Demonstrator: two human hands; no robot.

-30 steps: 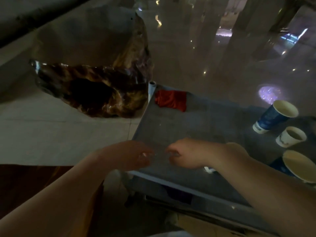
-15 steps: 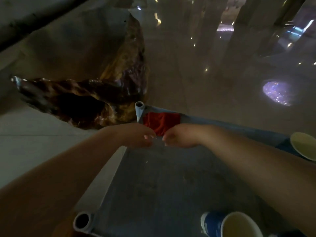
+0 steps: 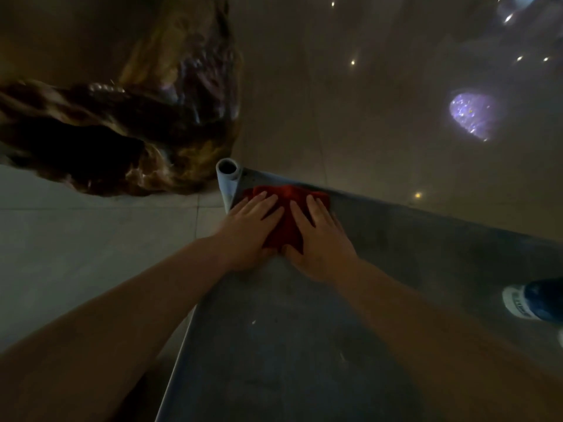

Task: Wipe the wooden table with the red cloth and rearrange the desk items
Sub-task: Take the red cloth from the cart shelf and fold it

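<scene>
Head view puts the red cloth (image 3: 286,214) at the far left corner of the grey table top (image 3: 304,345), just beside the pale tube (image 3: 227,170) that stands up at that corner. Your left hand (image 3: 251,229) and right hand (image 3: 320,236) both lie flat on it, fingers spread and palms down, pressing rather than gripping; the cloth shows as a strip between them and past your fingertips.

You look to be at the start of the wipe, so bunching is the thing to watch. Keep both palms flat and your weight even, and draw the cloth toward you in one straight pass along the left edge so it does not slip off the side. Overlap the next pass a little.

A blue cup (image 3: 536,301) sits at the right edge of the picture, well apart from your hands; lift it clear before you wipe that side rather than pushing into it. Beyond the corner a large dark, glossy lump (image 3: 128,132) rests on the tiled floor (image 3: 76,245), clear of the table.
</scene>
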